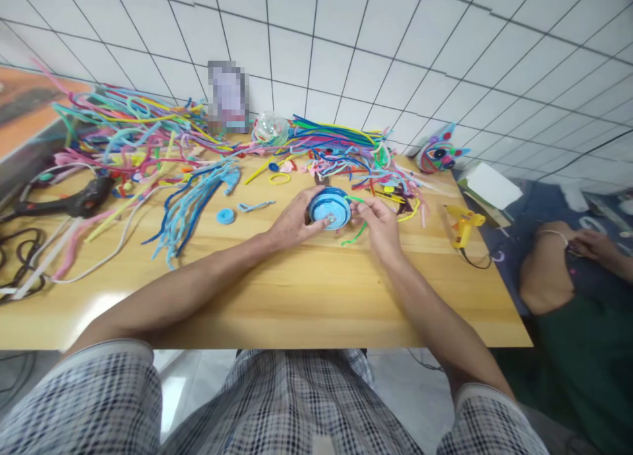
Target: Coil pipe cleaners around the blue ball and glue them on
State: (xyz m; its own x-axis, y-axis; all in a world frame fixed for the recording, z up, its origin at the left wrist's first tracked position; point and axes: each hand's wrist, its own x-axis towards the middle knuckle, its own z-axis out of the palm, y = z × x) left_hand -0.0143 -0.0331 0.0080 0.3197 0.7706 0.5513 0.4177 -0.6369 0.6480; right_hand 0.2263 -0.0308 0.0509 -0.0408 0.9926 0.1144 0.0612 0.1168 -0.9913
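Note:
A round blue coiled piece (pixel 329 211), light blue in the middle with a darker blue rim, is held over the table by my left hand (pixel 297 219), its thumb on the front face. My right hand (pixel 378 223) pinches a green pipe cleaner (pixel 354 236) at the piece's right edge. One part of the green strip reaches the rim and another hangs below the fingers. Left of my hands lie a small blue coil (pixel 225 215) and a twisted light blue piece (pixel 256 206).
Blue pipe cleaners (pixel 185 204) and many coloured ones lie left and behind. A black glue gun (pixel 82 198) is at the left, a yellow one (pixel 463 225) at the right. A colourful figure (pixel 439 153) stands at the back right. Another person (pixel 583 316) sits at the right.

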